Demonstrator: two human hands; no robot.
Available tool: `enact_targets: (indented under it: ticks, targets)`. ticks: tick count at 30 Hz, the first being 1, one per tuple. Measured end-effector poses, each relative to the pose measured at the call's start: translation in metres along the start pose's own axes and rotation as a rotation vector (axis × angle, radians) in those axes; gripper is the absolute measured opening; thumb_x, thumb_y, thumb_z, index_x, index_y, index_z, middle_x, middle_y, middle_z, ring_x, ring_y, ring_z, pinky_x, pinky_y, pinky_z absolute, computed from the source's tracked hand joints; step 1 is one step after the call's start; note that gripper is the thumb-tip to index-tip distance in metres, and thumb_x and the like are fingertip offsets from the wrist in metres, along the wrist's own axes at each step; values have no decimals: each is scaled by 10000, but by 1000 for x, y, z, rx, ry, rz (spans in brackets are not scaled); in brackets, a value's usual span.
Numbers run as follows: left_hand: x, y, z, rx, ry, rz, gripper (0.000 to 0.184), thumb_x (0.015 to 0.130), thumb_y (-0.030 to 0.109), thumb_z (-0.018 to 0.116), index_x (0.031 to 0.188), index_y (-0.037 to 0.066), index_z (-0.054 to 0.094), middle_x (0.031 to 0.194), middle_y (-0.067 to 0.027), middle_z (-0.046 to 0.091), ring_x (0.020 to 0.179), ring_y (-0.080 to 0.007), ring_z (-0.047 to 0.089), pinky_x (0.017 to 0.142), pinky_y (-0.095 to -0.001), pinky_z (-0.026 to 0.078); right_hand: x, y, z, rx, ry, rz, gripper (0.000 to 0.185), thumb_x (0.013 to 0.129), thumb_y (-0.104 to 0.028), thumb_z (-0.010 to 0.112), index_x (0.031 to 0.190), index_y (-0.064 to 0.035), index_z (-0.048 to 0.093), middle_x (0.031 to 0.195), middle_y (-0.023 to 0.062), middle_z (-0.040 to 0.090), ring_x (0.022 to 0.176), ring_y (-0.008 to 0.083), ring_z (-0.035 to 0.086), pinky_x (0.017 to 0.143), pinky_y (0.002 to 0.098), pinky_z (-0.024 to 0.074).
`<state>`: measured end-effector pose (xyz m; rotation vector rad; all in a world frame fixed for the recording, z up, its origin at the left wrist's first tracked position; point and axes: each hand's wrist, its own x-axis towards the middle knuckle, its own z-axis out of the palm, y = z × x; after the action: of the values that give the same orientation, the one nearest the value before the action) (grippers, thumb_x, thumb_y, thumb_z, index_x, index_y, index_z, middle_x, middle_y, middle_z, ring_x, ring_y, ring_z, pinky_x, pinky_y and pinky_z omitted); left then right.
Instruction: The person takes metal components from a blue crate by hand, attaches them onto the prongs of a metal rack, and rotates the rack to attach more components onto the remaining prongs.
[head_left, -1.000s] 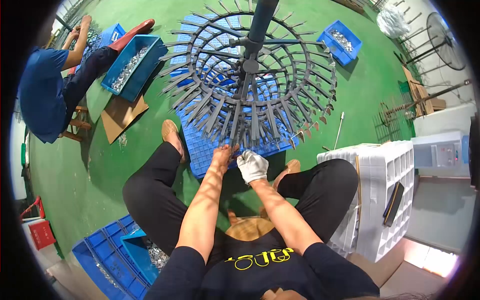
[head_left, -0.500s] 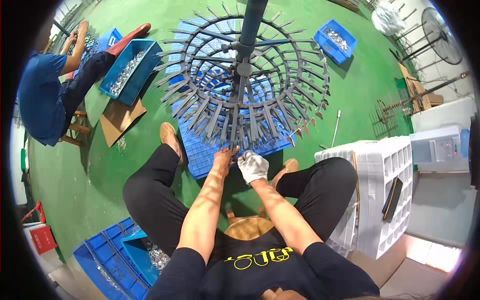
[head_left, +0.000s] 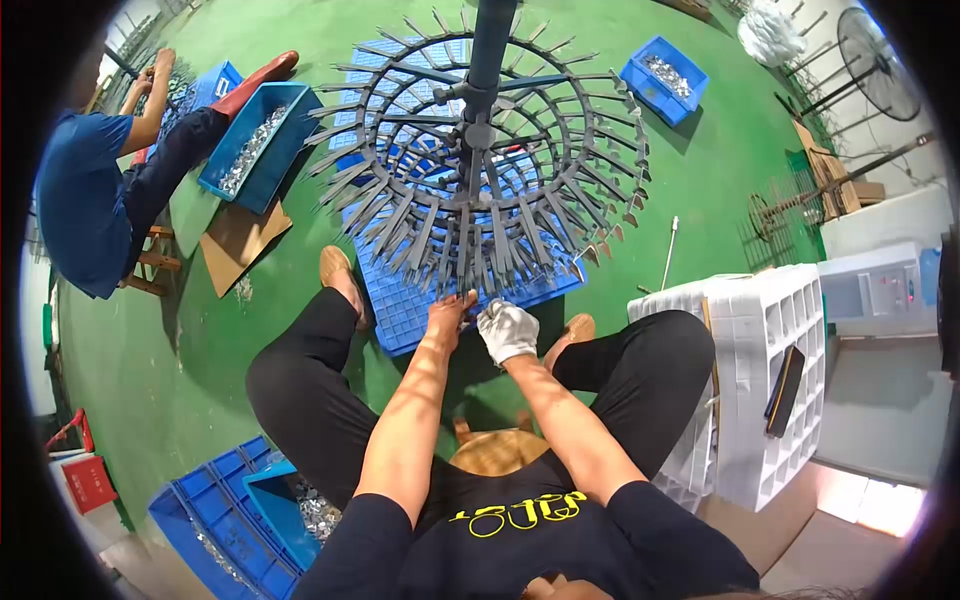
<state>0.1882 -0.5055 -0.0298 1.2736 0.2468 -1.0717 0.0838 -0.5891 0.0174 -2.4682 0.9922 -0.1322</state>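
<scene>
In front of me stands a round dark metal rack [head_left: 480, 207], its rings set with many flat prongs around a thick centre post. My bare left hand [head_left: 450, 315] is at the lower front prongs, fingers bent in close to their tips. Just right of it, my right hand [head_left: 508, 331], in a white glove, is closed, its fingertips turned toward the same prongs. Whatever either hand pinches is too small to make out. Small metal pieces [head_left: 630, 203] hang from prongs along the rack's right side. Beneath is a blue plastic pallet [head_left: 400, 315].
Blue bins with shiny metal parts stand at the left [head_left: 258, 150], the upper right [head_left: 664, 80] and by my left hip [head_left: 270, 500]. White crates [head_left: 740, 390] are stacked beside my right knee. Another person [head_left: 90, 190] sits at left. A thin rod [head_left: 671, 252] lies on the floor.
The view has shifted slightly, with the rack appearing a little further left and up. Both hands stay at the same front prongs, the fingers moving only slightly.
</scene>
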Motion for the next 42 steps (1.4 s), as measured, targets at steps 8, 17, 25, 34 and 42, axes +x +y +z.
enact_targets:
  ticks: [8,17,25,34,42]
  targets:
    - [-7,-9,-14,-128,-119,-46,203,853,277,710,939,111,631,804,10,627,698,-127,593,564,-282,480,-3,-10,-13,-6,24,9,232,794,-323,603,694,-114,584,719,106,639,704,325,629,628,426,500]
    - [-32,-6,-37,-224,57,-200,299,924,390,578,981,101,627,844,-38,669,753,-188,663,578,-298,509,-7,-13,-23,27,-13,40,233,814,-349,604,748,-129,641,776,108,670,752,325,646,664,424,509]
    - [-50,-12,-46,-137,-188,-373,589,966,531,382,1209,31,575,1063,-101,676,937,-237,662,766,-377,545,-23,-21,-42,59,-235,-55,235,790,-331,588,840,-129,697,853,109,687,815,323,652,736,413,513]
    - [-48,-16,-47,-174,-331,-354,487,961,459,466,1199,53,591,1092,-76,671,932,-205,652,791,-385,547,-35,-24,-40,116,-499,-88,343,763,-373,600,921,-89,708,992,151,668,953,324,618,867,404,478]
    - [-56,-7,-45,-142,-232,-283,382,903,387,614,1129,79,634,1023,-42,678,902,-170,643,752,-352,550,-31,-31,-37,98,-315,50,259,718,-313,610,839,-106,709,892,140,683,857,324,647,787,408,509]
